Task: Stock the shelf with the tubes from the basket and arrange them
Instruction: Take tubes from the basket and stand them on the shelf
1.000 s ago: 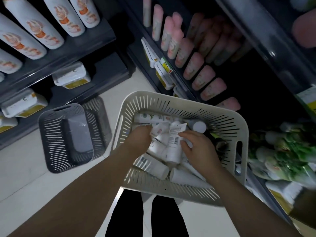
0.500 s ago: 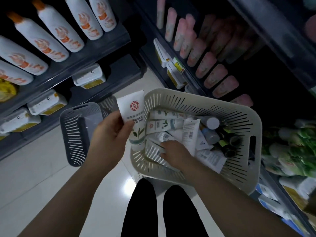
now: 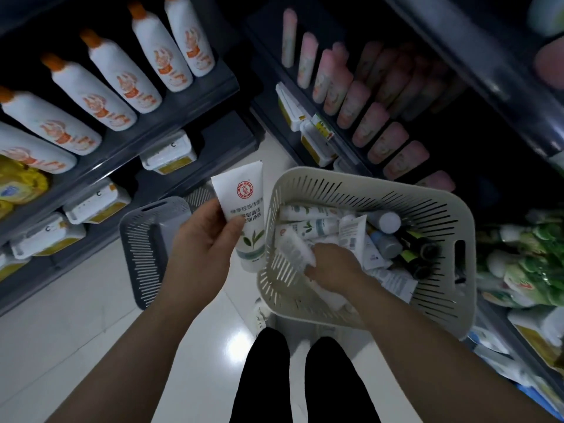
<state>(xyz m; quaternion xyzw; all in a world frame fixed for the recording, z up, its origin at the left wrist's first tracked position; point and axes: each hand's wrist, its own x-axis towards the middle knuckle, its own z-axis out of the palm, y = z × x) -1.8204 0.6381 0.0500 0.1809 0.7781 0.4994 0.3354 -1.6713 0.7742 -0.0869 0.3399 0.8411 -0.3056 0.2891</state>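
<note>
A cream slotted basket (image 3: 433, 209) sits in front of me, holding several white tubes and a few dark bottles. My left hand (image 3: 201, 242) holds a white tube with a red seal and green leaf print (image 3: 244, 209) upright, just left of the basket's rim. My right hand (image 3: 332, 267) is inside the basket, fingers closed on another white tube (image 3: 294, 248) that is blurred and raised off the pile. The shelf on the right (image 3: 345, 141) carries a row of pink tubes (image 3: 387, 141).
An empty grey basket (image 3: 146, 239) lies on the tiled floor to the left. Left shelves hold white bottles with orange caps (image 3: 119, 77) and white packs (image 3: 97, 203). Green and white packets (image 3: 525, 270) fill the lower right shelf. My dark-trousered legs (image 3: 305, 377) stand below the basket.
My left hand lifted a white tube out of the basket and holds it up at the left. My right hand shifted within the basket and took hold of another tube.
</note>
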